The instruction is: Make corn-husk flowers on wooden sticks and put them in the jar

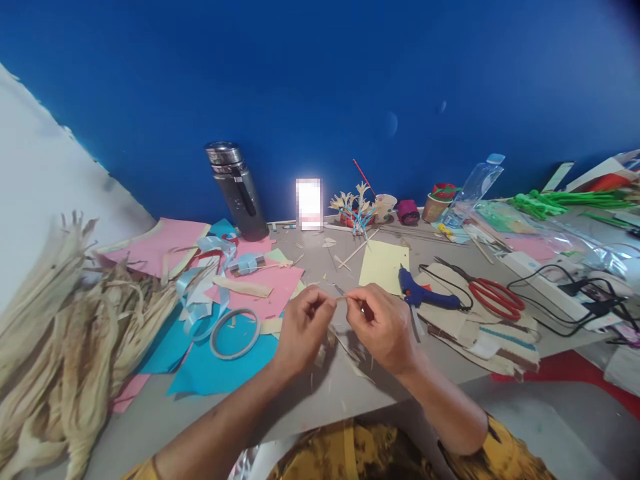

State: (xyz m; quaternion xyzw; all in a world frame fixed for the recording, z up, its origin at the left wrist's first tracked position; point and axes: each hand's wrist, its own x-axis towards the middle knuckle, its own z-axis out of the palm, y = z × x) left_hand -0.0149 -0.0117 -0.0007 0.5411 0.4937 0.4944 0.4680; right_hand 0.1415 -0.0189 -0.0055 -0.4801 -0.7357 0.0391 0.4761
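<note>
My left hand [303, 324] and my right hand [383, 327] meet over the middle of the grey table [320, 400]. Both pinch the ends of a thin pale strip [342, 299] stretched between their fingertips, likely a sliver of dried husk. Small husk scraps lie under the hands. A roll of clear tape [235, 333] lies on blue paper [220, 363] just left of my left hand. A blue glue gun [425, 294] rests just right of my right hand.
A heap of dried corn husks [65, 333] fills the left. Pink paper [260, 283], a yellow sheet [384, 265], red scissors [495, 297], a dark flask [237, 190], a husk flower [355, 207], cups, a plastic bottle [473, 190], a power strip [545, 283] and green stems [565, 200] surround the hands.
</note>
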